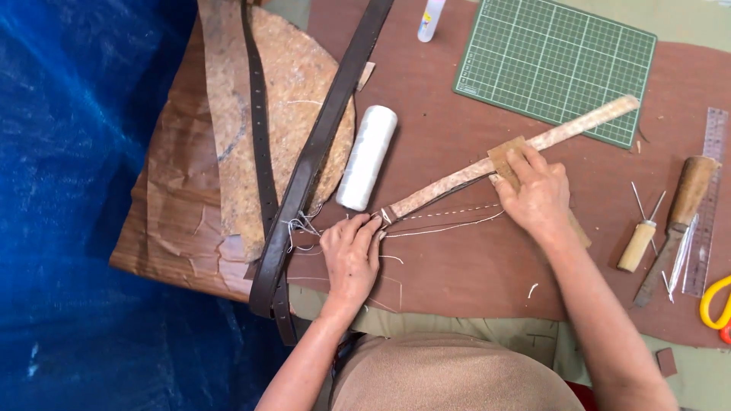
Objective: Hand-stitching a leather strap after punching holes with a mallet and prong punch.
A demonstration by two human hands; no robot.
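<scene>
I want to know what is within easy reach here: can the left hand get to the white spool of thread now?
Probably yes. The left hand presses the strap end just below the white spool, and nothing lies between them.

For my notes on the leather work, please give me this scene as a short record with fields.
surface: brown leather sheet
left hand: pinches the near end of the pale strap
right hand: presses a small tan pad on that strap
beside left hand: white thread spool, dark belts
far side: green cutting mat
right edge: awl, knife, ruler, yellow scissors
</scene>
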